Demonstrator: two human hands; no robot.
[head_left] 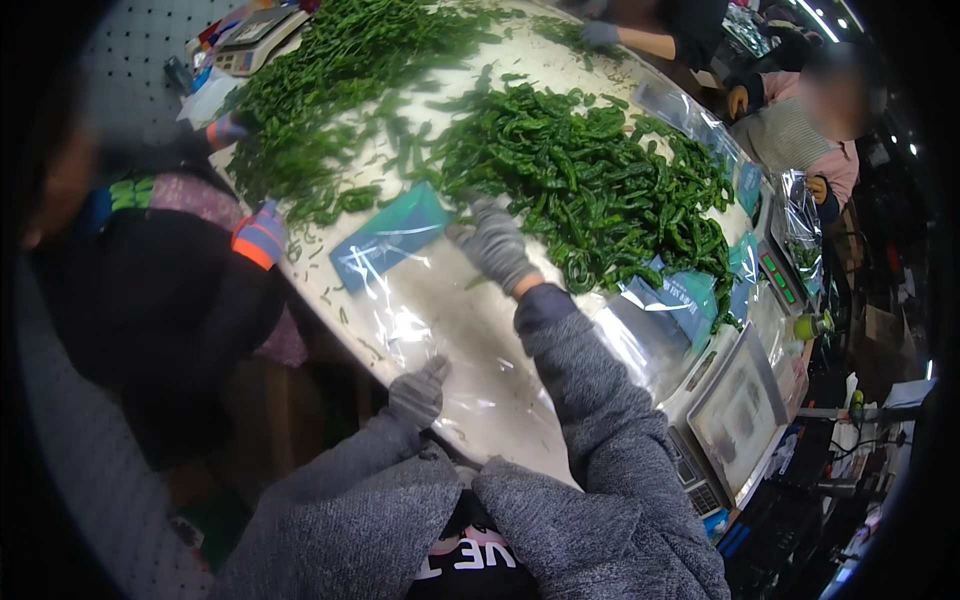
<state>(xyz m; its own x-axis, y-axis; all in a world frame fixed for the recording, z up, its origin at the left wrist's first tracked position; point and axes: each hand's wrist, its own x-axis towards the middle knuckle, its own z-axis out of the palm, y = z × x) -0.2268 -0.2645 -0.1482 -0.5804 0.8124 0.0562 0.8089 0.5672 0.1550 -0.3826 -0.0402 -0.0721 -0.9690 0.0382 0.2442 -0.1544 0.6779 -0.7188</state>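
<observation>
A clear plastic bag (402,312) with a blue-green printed band lies on the white table in front of me. My left hand (418,393), in a grey knit glove, is at the bag's near edge with its fingers closed on the film. My right hand (493,243), gloved the same way, reaches over the table past the bag's printed end. Its thumb and fingers are apart, and I see nothing held in them. Just beyond it spreads a heap of long green peppers (590,165), glossy and wrinkled.
More peppers (340,70) cover the far left of the table (510,400). At left, a co-worker's gloved hand (262,236) rests by the edge. Bags with blue-green bands (675,305) and a scale (735,415) stand at right. Other people work across the table.
</observation>
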